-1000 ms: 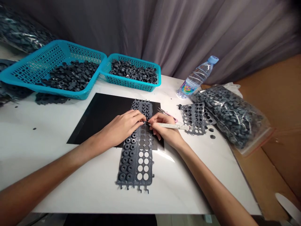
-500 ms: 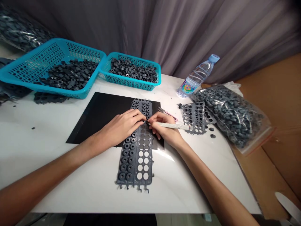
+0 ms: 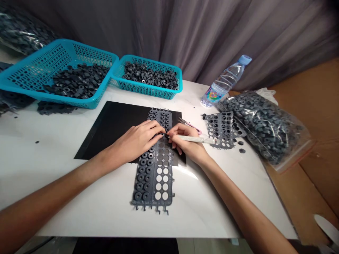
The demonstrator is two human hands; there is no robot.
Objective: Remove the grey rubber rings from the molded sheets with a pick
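A dark grey moulded rubber sheet (image 3: pixel 155 176) lies lengthwise before me, rows of round ring-shaped pieces on its left side and bare round holes along the lower right. My left hand (image 3: pixel 144 135) rests across the sheet's middle, thumb and fingertips drawn together at a small dark spot; what they pinch is too small to make out. Held like a pencil in my right hand (image 3: pixel 185 141) is a slim tool with a white wrapped handle (image 3: pixel 196 139). Its tip meets the left fingertips over the sheet and is mostly hidden.
Under the sheet is a black mat (image 3: pixel 106 130). Two blue baskets (image 3: pixel 91 102) (image 3: pixel 150 91) of dark pieces stand behind. Rightward are pink-handled snippers (image 3: pixel 190 126), another perforated sheet (image 3: pixel 221 130), a water bottle (image 3: pixel 225 81) and a filled plastic bag (image 3: pixel 267 127).
The whole view has shifted slightly. Both hands keep nearly the same place on the sheet, with the tool still in my right hand.
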